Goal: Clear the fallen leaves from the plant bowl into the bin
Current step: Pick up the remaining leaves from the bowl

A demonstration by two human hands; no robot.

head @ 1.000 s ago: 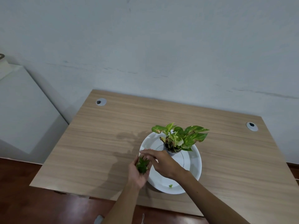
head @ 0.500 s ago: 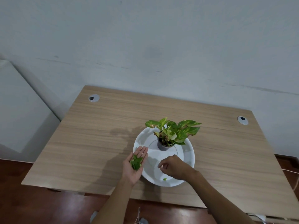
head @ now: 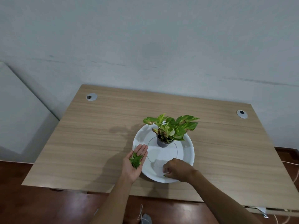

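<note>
Head view — one entry, seen from above.

Table (head: 97, 143): wooden, against a pale wall, carrying a white bowl (head: 186, 152) with a small potted plant (head: 169, 128) standing at its middle.

Left hand (head: 134, 164): lying palm up at the bowl's left rim, fingers spread flat, cupping a small heap of gathered leaves (head: 135, 159) — an open grip, bearing rather than pinching.

Right hand (head: 178, 169): reaching into the near part of the bowl, fingertips drawn narrow around one last leaf (head: 165, 175) lying on the white surface; whether the grip is already closing on it cannot be told.

Step in hand, as judged: collecting is nearing its end, with no other loose leaf showing in the bowl.

Next move calls for: a fine pinch on the thin scrap, a transfer to the left palm, then carrying the heap level to the bin — no bin is showing in this view.
</note>
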